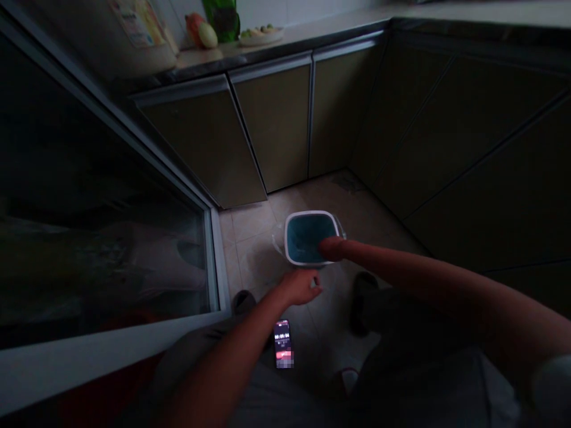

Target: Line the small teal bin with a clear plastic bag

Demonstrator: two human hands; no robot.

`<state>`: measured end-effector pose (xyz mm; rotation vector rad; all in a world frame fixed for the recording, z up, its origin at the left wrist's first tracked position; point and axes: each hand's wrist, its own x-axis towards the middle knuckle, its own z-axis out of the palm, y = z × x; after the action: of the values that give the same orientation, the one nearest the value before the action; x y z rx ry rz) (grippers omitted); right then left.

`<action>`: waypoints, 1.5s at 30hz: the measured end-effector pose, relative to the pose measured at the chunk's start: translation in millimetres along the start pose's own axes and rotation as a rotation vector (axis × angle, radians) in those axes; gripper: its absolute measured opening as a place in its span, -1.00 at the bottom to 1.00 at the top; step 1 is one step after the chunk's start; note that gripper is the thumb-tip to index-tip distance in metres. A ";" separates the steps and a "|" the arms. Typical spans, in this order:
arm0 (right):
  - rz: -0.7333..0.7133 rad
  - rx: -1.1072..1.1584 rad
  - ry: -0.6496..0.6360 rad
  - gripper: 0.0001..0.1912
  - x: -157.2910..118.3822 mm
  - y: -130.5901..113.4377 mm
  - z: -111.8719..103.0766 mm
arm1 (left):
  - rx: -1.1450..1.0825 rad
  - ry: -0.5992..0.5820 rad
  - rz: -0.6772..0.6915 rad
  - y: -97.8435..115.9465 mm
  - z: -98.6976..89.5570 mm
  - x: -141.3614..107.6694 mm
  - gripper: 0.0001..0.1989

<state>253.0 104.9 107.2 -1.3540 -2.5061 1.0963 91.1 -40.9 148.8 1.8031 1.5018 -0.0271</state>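
Observation:
A bucket with a white rim [289, 254] and a teal inside stands on the tiled floor in the middle of the view. My right hand [331, 248] reaches over its right side, fingers dipping inside; what they hold, if anything, is too dark to make out. Just in front of the near rim is my left hand [304, 286], its fingers curled and thumb side apart, with nothing visible between them. A lit phone [283, 345] showing a timer lies below my left hand, near my legs.
Cabinets [272, 119] line the back and right. The counter [214, 57] holds a plate [262, 37], a round pale item [207, 35] and a green bag [222, 19]. A framed glass door [214, 255] is at left. My feet flank the bucket's near side.

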 end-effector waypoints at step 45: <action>-0.195 0.136 0.323 0.28 -75.5 -32.0 -142.6 | -0.812 0.817 0.369 6.2 -148.9 -8.5 0.05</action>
<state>332.1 114.6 251.2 -1.1206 -2.2315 0.9069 28.0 35.6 260.5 1.3931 1.3257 1.4295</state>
